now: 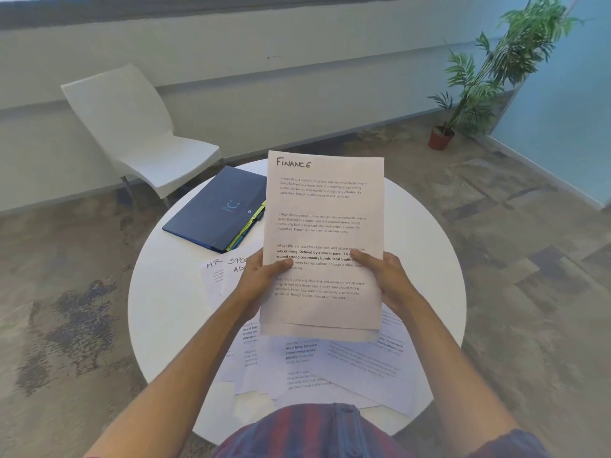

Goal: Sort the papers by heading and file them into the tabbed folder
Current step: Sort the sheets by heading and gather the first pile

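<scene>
A small stack of sheets [324, 209] headed FINANCE stands upright above the round white table [420, 246]. My left hand [264, 276] grips its left edge, thumb on the front. My right hand [383, 276] grips its right edge the same way. A dark blue tabbed folder [215, 209] lies closed at the table's far left, with yellow and green tabs along its right side. Loose papers [330, 365] lie spread on the near part of the table. Further sheets [221, 269] headed HR and SPO... peek out left of my left hand.
A white chair [139, 133] stands beyond the table on the left. A potted plant [489, 77] stands on the floor at the far right by a blue wall. Carpet surrounds the table.
</scene>
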`<act>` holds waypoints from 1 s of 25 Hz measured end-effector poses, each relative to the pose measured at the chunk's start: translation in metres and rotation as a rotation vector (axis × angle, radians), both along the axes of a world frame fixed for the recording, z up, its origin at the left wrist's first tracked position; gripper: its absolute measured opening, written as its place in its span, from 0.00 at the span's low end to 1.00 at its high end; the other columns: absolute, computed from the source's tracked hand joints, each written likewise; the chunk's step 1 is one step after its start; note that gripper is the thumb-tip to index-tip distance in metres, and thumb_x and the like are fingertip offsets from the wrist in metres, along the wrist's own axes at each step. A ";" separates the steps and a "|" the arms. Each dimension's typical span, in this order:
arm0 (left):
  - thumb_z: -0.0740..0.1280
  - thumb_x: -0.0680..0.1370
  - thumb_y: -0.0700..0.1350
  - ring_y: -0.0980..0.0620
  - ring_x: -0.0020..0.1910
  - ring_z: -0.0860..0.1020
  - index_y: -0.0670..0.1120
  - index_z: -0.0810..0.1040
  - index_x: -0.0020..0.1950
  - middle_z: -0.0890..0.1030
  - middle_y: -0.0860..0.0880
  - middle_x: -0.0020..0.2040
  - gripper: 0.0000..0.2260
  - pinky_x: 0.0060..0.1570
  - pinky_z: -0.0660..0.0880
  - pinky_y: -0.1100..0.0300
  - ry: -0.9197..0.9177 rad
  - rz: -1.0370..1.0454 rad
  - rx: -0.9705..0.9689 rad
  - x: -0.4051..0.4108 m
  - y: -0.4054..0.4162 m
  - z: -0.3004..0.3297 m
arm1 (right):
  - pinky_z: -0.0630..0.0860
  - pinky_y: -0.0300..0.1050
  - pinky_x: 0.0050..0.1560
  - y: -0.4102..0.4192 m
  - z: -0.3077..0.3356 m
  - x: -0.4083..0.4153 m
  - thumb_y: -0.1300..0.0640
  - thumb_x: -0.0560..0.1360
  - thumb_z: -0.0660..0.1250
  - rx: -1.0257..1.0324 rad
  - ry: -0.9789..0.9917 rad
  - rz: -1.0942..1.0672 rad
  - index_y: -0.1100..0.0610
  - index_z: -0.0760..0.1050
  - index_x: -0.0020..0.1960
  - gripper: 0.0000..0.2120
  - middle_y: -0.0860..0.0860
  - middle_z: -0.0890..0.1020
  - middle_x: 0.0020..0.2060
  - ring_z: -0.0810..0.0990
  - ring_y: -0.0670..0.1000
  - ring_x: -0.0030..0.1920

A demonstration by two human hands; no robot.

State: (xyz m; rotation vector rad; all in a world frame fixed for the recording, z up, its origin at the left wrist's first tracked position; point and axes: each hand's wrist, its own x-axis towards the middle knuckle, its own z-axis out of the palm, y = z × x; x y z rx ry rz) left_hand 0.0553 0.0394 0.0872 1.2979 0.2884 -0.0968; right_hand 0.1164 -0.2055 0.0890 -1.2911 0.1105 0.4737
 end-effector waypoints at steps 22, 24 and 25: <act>0.74 0.74 0.48 0.52 0.47 0.86 0.62 0.85 0.51 0.86 0.55 0.51 0.09 0.40 0.82 0.60 -0.117 -0.032 0.236 -0.021 -0.015 -0.008 | 0.81 0.39 0.36 0.002 -0.007 -0.043 0.61 0.71 0.77 -0.212 -0.296 -0.174 0.51 0.83 0.49 0.09 0.45 0.88 0.41 0.87 0.48 0.41; 0.74 0.75 0.46 0.51 0.48 0.86 0.60 0.84 0.52 0.86 0.55 0.51 0.10 0.41 0.83 0.58 -0.106 -0.028 0.248 -0.025 -0.019 -0.014 | 0.81 0.38 0.35 0.002 -0.014 -0.050 0.60 0.71 0.77 -0.226 -0.266 -0.174 0.50 0.82 0.48 0.09 0.44 0.87 0.40 0.86 0.46 0.40; 0.73 0.75 0.45 0.51 0.48 0.85 0.60 0.84 0.52 0.87 0.55 0.51 0.10 0.40 0.82 0.59 -0.114 -0.022 0.241 -0.027 -0.020 -0.016 | 0.80 0.37 0.34 0.001 -0.016 -0.054 0.60 0.71 0.77 -0.225 -0.256 -0.186 0.49 0.82 0.48 0.09 0.44 0.87 0.40 0.86 0.45 0.39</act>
